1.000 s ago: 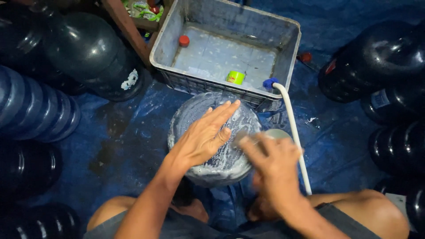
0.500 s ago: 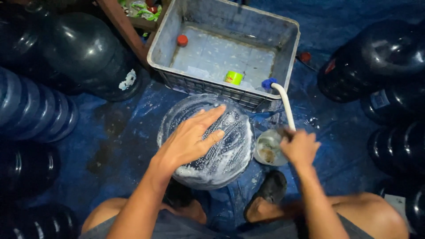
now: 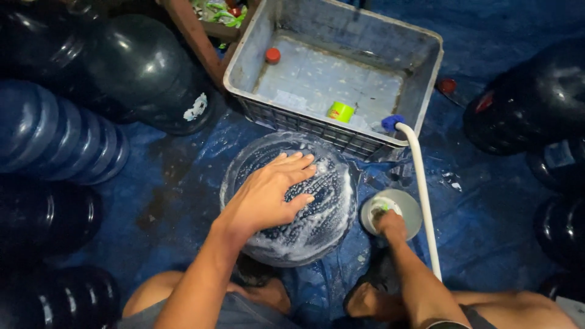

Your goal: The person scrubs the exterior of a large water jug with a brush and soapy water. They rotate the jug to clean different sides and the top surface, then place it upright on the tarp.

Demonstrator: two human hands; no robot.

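A large soapy water jug stands upended on the blue tarp between my knees. My left hand lies flat on its foamy bottom, fingers spread. Just right of the jug, my right hand reaches down into a small round grey bowl, fingers closed around something green and white; what it is I cannot make out.
A white hose with a blue end runs into a grey crate of water holding a red cap and a green roll. Dark water jugs lie at the left and more jugs at the right.
My right hand left the jug's soapy bottom and moved right and down into the small bowl. My left hand slid across the jug's bottom and stays flat on it.
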